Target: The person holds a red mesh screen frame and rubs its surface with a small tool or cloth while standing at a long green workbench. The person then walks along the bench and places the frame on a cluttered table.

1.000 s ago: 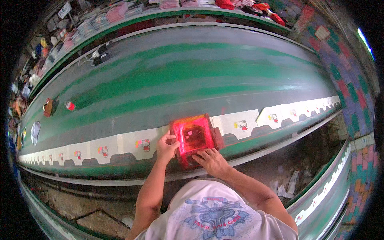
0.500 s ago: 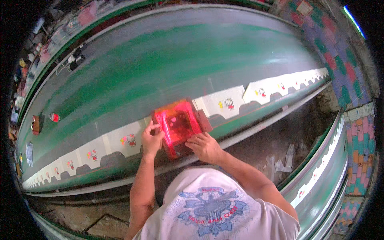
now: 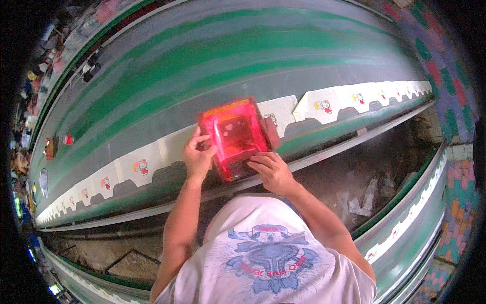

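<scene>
A red translucent square frame (image 3: 235, 133) with small pale shapes in its middle is over the long white strip of paper pieces (image 3: 177, 139) laid along the green table (image 3: 314, 45). My left hand (image 3: 200, 154) grips the frame's left edge with bent fingers and thumb. My right hand (image 3: 273, 172) has its curled fingers on the lower right edge. The frame partly covers a small printed cartoon figure; similar red-and-yellow figures show along the strip on both sides. Whether the frame rests flat or is slightly raised, I cannot tell.
A red-labelled item (image 3: 67, 139), a brown block (image 3: 49, 148) and black devices with a cable (image 3: 90, 71) lie toward the left. The table's metal front rail (image 3: 362, 131) borders a gap with pale scraps (image 3: 362, 202). Another green table (image 3: 410, 243) is at right, beside coloured paving (image 3: 458, 202).
The red frame and both hands have moved right along the strip, toward the printed figure that the frame now partly covers. My view has also shifted, so the table appears moved.
</scene>
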{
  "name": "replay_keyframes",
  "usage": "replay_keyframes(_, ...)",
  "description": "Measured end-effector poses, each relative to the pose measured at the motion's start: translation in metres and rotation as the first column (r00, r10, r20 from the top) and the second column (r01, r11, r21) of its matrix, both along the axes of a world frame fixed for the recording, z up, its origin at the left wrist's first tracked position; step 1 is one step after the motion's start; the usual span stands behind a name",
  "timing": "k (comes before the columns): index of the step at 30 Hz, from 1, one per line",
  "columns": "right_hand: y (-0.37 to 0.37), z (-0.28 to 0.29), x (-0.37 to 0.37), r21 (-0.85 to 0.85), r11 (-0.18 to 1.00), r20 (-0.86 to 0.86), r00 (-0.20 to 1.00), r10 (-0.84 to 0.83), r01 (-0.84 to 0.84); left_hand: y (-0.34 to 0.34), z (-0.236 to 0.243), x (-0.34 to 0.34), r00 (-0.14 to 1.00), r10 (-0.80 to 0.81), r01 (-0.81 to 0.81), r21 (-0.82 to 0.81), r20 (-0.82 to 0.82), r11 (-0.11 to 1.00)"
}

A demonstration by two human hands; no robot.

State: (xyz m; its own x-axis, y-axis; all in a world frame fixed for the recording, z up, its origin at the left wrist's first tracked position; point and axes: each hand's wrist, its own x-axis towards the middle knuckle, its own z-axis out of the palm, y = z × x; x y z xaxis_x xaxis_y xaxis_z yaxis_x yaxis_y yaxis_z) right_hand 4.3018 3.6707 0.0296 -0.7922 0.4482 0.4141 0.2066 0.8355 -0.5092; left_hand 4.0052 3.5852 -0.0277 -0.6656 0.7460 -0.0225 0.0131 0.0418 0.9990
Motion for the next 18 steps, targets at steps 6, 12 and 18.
replay_keyframes(6,0.061,-0.014,0.073,-0.006,1.000,-0.026,1.000,-0.005,0.005,0.067,0.003,0.064,0.995,0.004,0.000,-0.041,0.103,0.999)
replay_keyframes(12,0.094,-0.009,0.097,-0.063,0.989,-0.035,0.991,0.129,-0.131,0.081,0.004,0.080,0.982,0.028,-0.006,-0.115,0.186,0.993)
replay_keyframes(18,0.107,-0.010,0.098,-0.081,0.980,-0.059,0.983,0.176,-0.180,0.081,-0.005,0.079,0.956,0.043,-0.017,-0.091,0.291,0.996)
